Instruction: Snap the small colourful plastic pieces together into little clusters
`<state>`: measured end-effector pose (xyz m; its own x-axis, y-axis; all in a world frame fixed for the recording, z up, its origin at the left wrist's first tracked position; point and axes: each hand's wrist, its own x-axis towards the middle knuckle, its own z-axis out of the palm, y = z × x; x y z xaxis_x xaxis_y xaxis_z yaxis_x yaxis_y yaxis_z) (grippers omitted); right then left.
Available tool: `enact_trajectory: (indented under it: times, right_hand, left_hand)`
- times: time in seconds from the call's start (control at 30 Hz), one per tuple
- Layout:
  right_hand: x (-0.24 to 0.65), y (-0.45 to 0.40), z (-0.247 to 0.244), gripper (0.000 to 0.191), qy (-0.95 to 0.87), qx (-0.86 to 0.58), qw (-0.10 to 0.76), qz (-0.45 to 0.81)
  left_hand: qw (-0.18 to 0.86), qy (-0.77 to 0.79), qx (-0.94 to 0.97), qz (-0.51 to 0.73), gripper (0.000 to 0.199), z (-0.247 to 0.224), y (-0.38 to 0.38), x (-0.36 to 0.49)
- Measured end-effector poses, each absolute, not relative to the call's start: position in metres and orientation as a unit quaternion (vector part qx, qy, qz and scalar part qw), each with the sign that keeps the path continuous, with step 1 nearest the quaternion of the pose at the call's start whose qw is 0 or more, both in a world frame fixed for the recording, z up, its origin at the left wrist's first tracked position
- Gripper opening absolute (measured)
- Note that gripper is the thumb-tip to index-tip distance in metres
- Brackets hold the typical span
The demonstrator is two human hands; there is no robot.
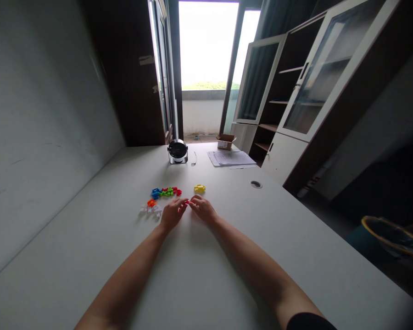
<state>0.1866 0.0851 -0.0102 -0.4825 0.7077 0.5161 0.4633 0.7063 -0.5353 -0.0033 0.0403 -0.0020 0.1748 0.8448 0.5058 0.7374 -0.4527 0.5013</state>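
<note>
My left hand (173,213) and my right hand (203,209) meet over the white table, fingertips pinched on a small red plastic piece (187,202). Fingers cover most of that piece. Just beyond my right hand lies a yellow plastic piece (199,188). To the left and beyond my left hand are blue pieces (155,193), green pieces (167,193) and red pieces (178,192), close together in a row. Nearer are an orange piece (152,202) and several white pieces (150,210), beside my left wrist.
On the white table (199,284), a round black device on a silver stand (178,151) is at the far end. Papers (231,158) and a small open cardboard box (226,141) stand to its right. A cable grommet (256,184) sits near the right edge. A wall borders the left.
</note>
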Motion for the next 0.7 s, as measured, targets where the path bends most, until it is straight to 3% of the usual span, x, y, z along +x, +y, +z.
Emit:
enact_trajectory:
  times: [0.2,0.43,0.7]
  right_hand:
    - [0.1878,0.0858,-0.0103,0.034,-0.843,-0.343,0.378,0.169]
    - [0.1872,0.0812,-0.0076,0.021,-0.839,-0.353,0.388,0.144]
    - [0.1848,0.0796,-0.0091,0.029,-0.867,-0.335,0.359,0.09]
  left_hand:
    - [0.087,0.515,0.761,0.385,0.024,-0.0024,0.0405,-0.0031]
    - [0.128,0.528,0.726,0.423,0.025,-0.0025,0.0427,-0.0057]
    - [0.147,0.525,0.716,0.436,0.033,0.0001,0.0421,-0.0063]
